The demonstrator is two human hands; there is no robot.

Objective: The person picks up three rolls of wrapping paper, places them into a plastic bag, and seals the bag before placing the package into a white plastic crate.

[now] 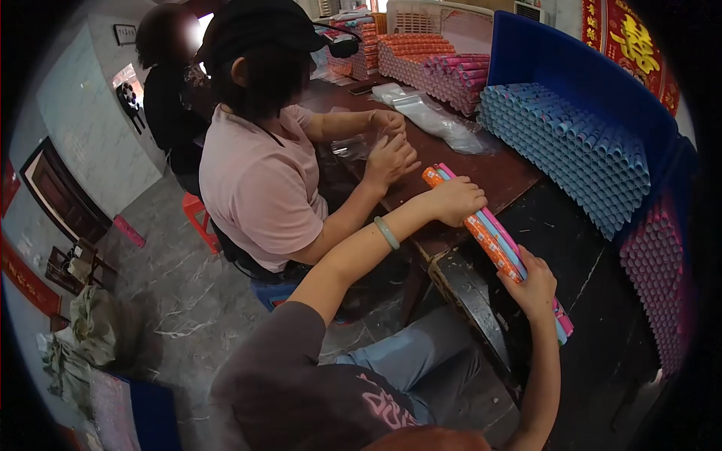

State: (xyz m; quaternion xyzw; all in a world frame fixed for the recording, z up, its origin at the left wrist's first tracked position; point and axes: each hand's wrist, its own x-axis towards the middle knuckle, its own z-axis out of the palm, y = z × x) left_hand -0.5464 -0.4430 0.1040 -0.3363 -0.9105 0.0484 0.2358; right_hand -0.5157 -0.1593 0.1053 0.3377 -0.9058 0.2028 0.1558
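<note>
My left hand [459,201], at the end of an arm with a pale green bangle [387,233], is closed around the upper part of a small bundle of printed paper rolls. My right hand [534,284] grips the same bundle lower down. An orange patterned roll [492,246], a light blue roll [492,223] and a pink roll [505,239] lie side by side in it. The bundle is held slantwise over the edge between the brown table and the black tabletop. My palms and some fingertips are hidden.
A co-worker in a pink shirt [259,180] handles clear plastic at my left. Plastic bags [436,120] lie on the brown table [519,184]. Stacked blue rolls [564,146] stand against a blue bin [587,83]; pink rolls [654,274] and orange rolls [410,56] are piled nearby.
</note>
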